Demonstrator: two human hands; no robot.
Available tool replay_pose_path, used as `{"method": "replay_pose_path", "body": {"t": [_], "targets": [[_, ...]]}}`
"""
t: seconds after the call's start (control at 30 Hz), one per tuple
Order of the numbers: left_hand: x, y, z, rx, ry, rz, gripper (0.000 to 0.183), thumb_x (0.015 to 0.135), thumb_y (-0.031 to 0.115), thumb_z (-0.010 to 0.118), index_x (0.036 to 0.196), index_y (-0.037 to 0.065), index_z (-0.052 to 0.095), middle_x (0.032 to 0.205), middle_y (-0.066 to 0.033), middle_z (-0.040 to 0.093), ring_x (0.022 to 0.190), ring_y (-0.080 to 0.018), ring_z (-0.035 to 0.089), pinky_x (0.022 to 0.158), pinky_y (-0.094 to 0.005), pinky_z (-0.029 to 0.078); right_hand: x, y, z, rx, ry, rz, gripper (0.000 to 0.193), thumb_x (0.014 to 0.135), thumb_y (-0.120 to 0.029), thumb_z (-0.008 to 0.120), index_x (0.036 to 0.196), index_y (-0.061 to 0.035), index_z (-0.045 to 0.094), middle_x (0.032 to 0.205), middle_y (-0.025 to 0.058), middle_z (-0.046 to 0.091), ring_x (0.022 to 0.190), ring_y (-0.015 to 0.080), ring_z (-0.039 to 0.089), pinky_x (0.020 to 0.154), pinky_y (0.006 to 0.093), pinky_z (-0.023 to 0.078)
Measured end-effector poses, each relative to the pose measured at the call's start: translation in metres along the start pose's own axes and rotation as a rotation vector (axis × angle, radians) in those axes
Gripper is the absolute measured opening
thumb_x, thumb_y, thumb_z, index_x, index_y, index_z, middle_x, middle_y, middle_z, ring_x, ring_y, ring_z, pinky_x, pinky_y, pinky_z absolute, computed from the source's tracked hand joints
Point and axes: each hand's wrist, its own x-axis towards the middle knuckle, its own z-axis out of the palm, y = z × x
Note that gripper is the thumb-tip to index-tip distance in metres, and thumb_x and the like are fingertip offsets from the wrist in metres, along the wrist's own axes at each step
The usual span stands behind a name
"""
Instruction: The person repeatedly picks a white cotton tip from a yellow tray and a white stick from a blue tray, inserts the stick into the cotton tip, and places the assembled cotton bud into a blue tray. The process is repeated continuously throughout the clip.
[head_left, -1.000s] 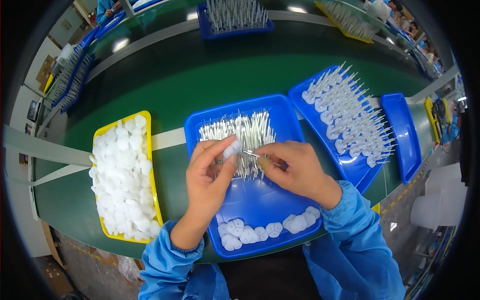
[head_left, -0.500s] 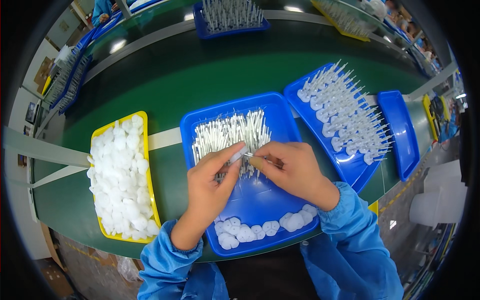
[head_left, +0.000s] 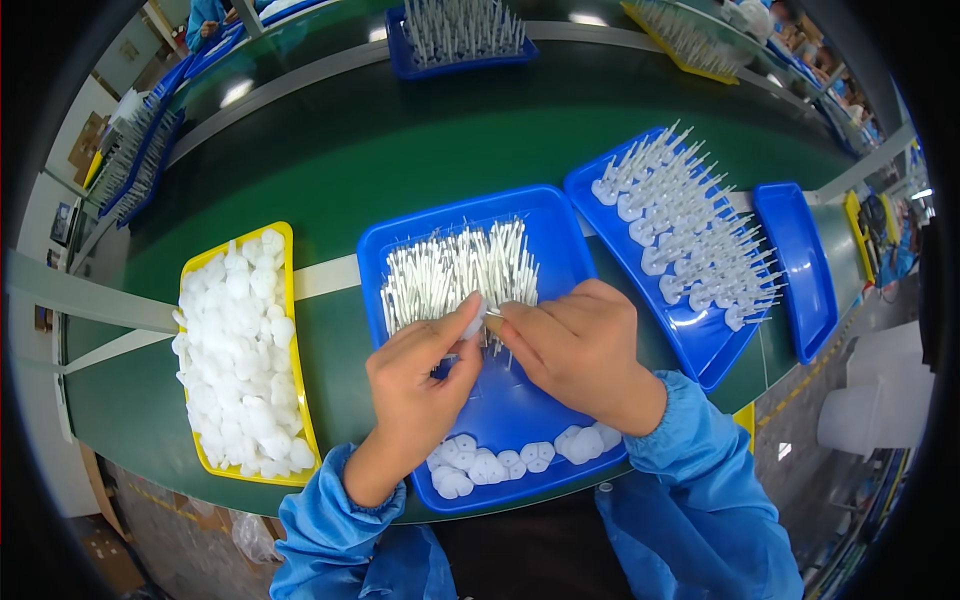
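Over a blue tray (head_left: 520, 405), my two hands meet at the fingertips. My left hand (head_left: 415, 378) pinches a small white plastic disc (head_left: 475, 322) between thumb and forefinger. My right hand (head_left: 592, 350) pinches a thin rod (head_left: 494, 312), whose end is at the disc; fingers hide most of it, and whether it sits in the disc I cannot tell. Many thin white rods (head_left: 450, 268) lie bunched side by side in the tray's far half, just beyond my hands. Along its near edge lies a row of white lobed discs (head_left: 487, 467).
To the left, a yellow tray (head_left: 306, 405) is heaped with white discs (head_left: 240, 350). On the right, a tilted blue tray (head_left: 692, 335) carries rows of discs with upright rods (head_left: 690, 235), beside a narrower blue tray (head_left: 800, 270). Another rod-filled tray (head_left: 462, 68) stands across the green table (head_left: 330, 150).
My right hand has rolled over and closed in, its knuckles now covering more of the rod. Left fingertips have tipped up slightly around the disc.
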Motion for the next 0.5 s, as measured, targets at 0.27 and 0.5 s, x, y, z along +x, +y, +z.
{"method": "replay_pose_path", "body": {"t": [0.27,0.5], "targets": [[-0.002,0.007,-0.006,0.014,-0.045,-0.051,0.051,0.088,-0.013,0.078,0.137,0.001,0.080,0.101,-0.0152,0.084,0.087,-0.0185,0.080,0.084,-0.0297,0.063,0.006,0.013,0.004,0.158,-0.005,-0.105,0.013,0.087,-0.015,0.087,0.095,-0.0093,0.078,0.071,0.0000,0.071,0.060,0.0184,0.068,0.061,0.0348,0.048],[0.002,0.011,0.002,-0.366,-0.017,-0.285,0.049,0.093,-0.004,0.083,0.141,0.002,0.075,0.118,-0.0143,0.081,0.099,-0.0175,0.077,0.083,-0.0310,0.065,0.003,0.008,-0.002,0.024,-0.020,-0.091,0.016,0.088,-0.018,0.088,0.100,-0.0102,0.080,0.069,-0.0027,0.069,0.057,0.0162,0.066,0.060,0.0337,0.047]]}}
